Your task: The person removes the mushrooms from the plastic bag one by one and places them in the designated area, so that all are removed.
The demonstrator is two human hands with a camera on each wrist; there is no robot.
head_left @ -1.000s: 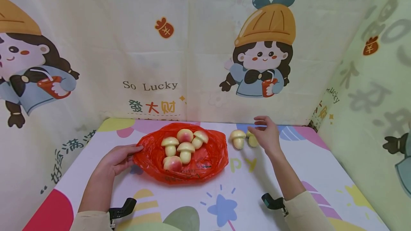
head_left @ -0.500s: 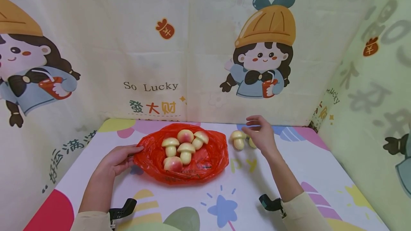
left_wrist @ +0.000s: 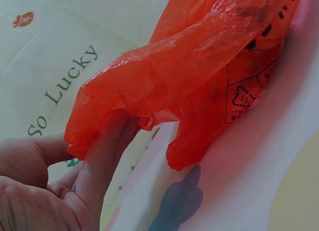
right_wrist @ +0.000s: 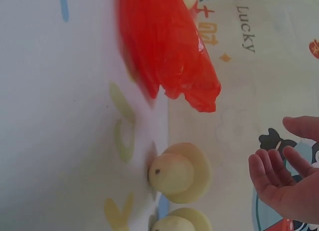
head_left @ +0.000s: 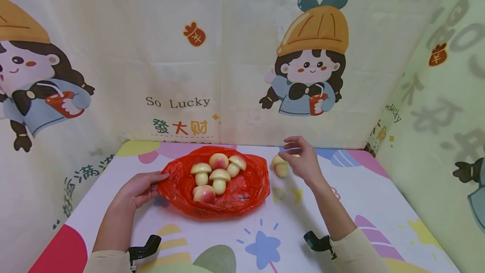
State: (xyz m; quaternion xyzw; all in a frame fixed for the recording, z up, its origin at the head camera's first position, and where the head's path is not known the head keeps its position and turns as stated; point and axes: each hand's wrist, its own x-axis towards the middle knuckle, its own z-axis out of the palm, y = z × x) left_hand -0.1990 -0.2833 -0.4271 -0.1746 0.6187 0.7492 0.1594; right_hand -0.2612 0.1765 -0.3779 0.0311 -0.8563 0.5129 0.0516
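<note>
A red plastic bag (head_left: 259, 176) lies spread with its mouth upward at the table's centre left. Several cream toy mushrooms (head_left: 219, 179) sit in it; two pieces show pink-tinged rounded tops (head_left: 204, 194). My left hand (head_left: 140, 186) pinches the bag's left rim between thumb and fingers, as the left wrist view of the bag (left_wrist: 159, 81) confirms. To the bag's right, a mushroom (head_left: 281, 167) stands on the table, with a second mushroom (right_wrist: 179, 222) beside it, mostly hidden by my right hand in the head view. My right hand (head_left: 305, 161) hovers over them, fingers loosely bent, holding nothing.
The table (head_left: 288, 239) has a white cover with printed coloured shapes. A patterned cloth (head_left: 242, 54) hangs directly behind its back edge, and another cloth (head_left: 435, 108) stands along the right side. Black wrist cameras (head_left: 145, 246) sit on both forearms.
My right hand has moved left, from above the right mushroom towards the one nearer the bag, now covering more of both. My left hand and the bag have stayed put.
</note>
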